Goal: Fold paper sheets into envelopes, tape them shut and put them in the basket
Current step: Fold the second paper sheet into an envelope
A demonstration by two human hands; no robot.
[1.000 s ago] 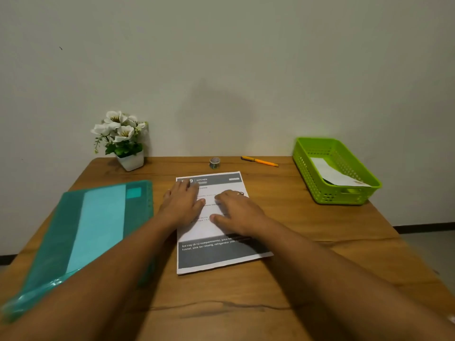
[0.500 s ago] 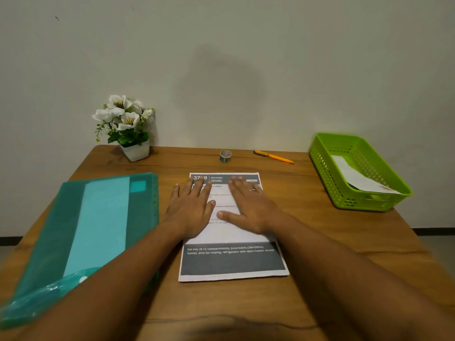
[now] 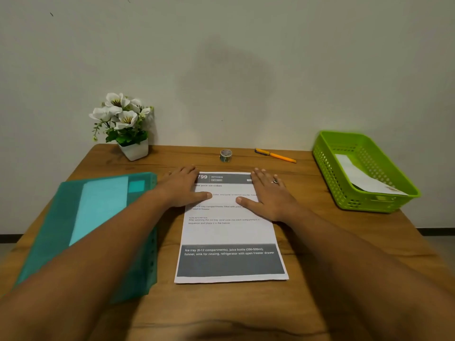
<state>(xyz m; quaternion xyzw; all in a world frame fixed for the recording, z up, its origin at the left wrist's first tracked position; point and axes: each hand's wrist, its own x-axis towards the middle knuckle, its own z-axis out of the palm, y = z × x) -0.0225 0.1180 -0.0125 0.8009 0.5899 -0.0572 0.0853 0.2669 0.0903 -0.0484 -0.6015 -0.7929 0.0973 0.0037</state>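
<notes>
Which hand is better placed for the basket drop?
Right, likely. The basket sits at the right edge of the table, nearer the right hand; the left hand would have to cross the sheet. Both lie flat on it now.

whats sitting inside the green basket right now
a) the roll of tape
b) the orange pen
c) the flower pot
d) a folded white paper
D: a folded white paper lies inside the green basket, while the tape roll and the orange pen are out on the table near the wall.
</notes>
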